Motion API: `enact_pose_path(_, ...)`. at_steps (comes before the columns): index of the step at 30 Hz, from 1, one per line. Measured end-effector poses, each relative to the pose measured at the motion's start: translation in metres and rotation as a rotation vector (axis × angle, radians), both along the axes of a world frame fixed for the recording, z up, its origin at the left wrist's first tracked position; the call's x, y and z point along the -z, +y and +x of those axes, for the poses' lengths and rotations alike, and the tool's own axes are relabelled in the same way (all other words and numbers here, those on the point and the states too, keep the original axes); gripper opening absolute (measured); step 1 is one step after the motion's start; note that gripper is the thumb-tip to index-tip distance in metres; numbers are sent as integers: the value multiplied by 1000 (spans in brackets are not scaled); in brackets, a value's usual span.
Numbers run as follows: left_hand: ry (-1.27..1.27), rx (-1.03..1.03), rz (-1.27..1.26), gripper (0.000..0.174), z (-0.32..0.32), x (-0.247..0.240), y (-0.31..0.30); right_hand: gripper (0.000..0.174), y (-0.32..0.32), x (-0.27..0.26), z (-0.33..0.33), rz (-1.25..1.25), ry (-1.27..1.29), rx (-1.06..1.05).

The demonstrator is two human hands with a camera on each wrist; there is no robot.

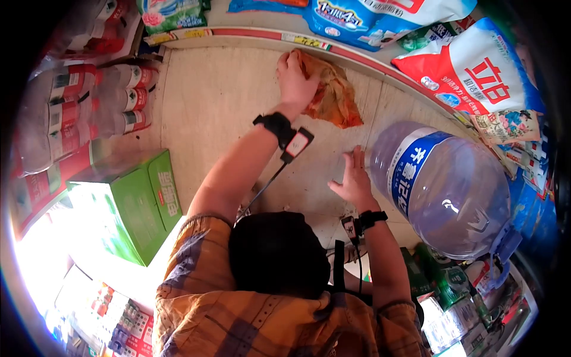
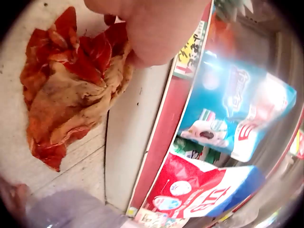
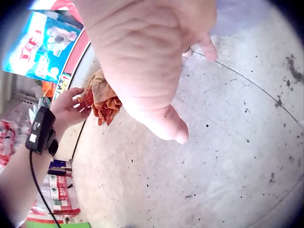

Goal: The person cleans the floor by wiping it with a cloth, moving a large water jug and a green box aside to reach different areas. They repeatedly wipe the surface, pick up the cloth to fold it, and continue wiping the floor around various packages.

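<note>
A crumpled orange-red and tan rag [image 1: 334,92] lies on the pale floor by the shelf's bottom edge. My left hand [image 1: 297,82] grips its near side, with the fingers curled into the folds. The left wrist view shows the rag [image 2: 71,102] bunched up, with part of the hand [image 2: 152,28] at its upper edge. Lower and to the right, my right hand [image 1: 355,183] is held with fingers spread and holds nothing. It is nearest to a large clear water jug [image 1: 458,190] with a blue label. In the right wrist view, this hand [image 3: 147,66] appears above the speckled floor.
Laundry powder bags [image 1: 470,71] line the shelf along the back and right, behind a raised shelf edge [image 1: 250,34]. Packs of bottles [image 1: 71,113] stand at the left, near a green box [image 1: 134,202]. Green bottles [image 1: 443,276] are at the lower right.
</note>
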State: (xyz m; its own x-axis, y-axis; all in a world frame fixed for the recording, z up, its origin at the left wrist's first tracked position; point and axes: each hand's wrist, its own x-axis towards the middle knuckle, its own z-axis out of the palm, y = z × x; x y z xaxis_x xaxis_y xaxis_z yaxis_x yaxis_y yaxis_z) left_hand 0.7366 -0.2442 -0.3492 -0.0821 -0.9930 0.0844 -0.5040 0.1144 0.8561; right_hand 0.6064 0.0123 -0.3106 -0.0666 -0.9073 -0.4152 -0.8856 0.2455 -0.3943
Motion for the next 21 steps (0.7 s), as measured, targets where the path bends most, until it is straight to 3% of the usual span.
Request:
enact_pose_path(2,-102,12,-185,69,4,-12,10,89,-1,0,1,-12,10,2)
enact_pose_path(7,-123,264,-278,70,-14,-21,31,88,-2,1,3,-12,19,9)
enact_pose_path(9,-513,469,-129,69,-20,-23,37,88,-2,-1,2,-26,10,8)
enact_pose_path(12,-572,582,-43,67,-17,-21,20,88,-1,0,1,-50,11,1)
enact_pose_path(15,-623,662,-116,63,-3,-22,9,87,0,1,2,-50,11,14)
enact_pose_path(21,-671,695,-120,58,35,-29,-16,86,-1,-2,3,-32,-5,41)
